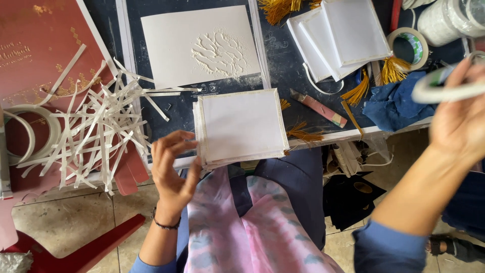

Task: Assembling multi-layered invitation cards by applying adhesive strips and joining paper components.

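While my left hand [172, 169] rested at the left edge of the stack of white cards [241, 126] in the middle of the frame, its fingers [174, 144] were spread apart and only touching. To do this well, I judged the stack must be kept square on the worktop [283, 60]. My right hand [454, 119], raised at the right of the frame, had its fingers closed on a roll of tape [444, 86], blurred.

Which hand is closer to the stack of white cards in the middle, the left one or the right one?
Left. The left hand touches the left edge of the stack of white cards; the right hand is far right, holding a tape roll.
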